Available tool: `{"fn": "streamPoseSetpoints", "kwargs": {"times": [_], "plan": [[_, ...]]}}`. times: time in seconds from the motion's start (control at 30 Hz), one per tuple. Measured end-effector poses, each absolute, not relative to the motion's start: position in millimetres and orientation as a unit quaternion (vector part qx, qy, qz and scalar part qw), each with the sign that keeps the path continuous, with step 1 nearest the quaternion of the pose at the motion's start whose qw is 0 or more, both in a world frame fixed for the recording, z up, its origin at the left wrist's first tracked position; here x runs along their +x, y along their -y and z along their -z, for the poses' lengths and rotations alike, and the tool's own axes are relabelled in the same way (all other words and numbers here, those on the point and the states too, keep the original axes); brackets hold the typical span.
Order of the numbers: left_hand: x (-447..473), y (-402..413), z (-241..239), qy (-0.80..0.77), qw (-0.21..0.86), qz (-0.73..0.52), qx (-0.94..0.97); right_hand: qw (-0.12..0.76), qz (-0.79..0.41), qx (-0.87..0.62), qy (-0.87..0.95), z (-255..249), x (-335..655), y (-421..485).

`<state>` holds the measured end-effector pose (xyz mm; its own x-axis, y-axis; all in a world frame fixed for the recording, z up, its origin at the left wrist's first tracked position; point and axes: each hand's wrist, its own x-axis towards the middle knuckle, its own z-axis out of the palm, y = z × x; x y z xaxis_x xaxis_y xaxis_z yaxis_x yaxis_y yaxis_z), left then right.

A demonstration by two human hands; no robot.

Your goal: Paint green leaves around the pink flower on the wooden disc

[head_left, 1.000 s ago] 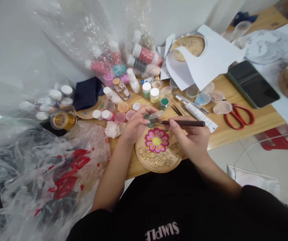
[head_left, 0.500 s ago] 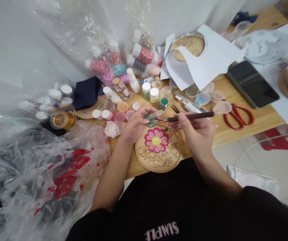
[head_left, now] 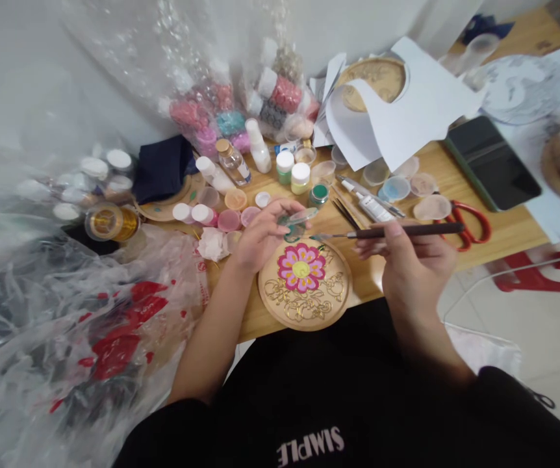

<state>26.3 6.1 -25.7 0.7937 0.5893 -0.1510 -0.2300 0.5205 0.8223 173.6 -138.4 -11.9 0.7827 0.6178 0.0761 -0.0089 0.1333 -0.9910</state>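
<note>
My left hand point(head_left: 260, 235) holds a small clear lid with green pigment point(head_left: 295, 221) just above the top edge of a round wooden disc point(head_left: 304, 285). The disc lies at the table's near edge and bears a pink flower with a yellow centre and gold scrollwork. My right hand point(head_left: 414, 257) grips a dark-handled brush point(head_left: 397, 231), held nearly level, its tip pointing left toward the lid. The brush tip hangs over the disc's upper right rim.
Small paint pots and jars point(head_left: 292, 179) crowd the table behind the disc. Red scissors point(head_left: 465, 221), a dark tablet point(head_left: 492, 162), white papers point(head_left: 407, 110) and shallow dishes point(head_left: 397, 188) lie to the right. Crumpled plastic bags point(head_left: 65, 312) fill the left; a gold wire spool point(head_left: 109, 222) sits there.
My right hand has drawn the brush to the right, away from the lid. The left hand stays put with the lid.
</note>
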Motion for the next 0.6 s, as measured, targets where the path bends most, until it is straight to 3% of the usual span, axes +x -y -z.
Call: {"fn": "streamPoseSetpoints", "kwargs": {"times": [0.6], "plan": [[27, -6, 25, -0.216, 0.840, -0.246, 0.433, 0.605, -0.132, -0.678, 0.396, 32, 184, 175]]}}
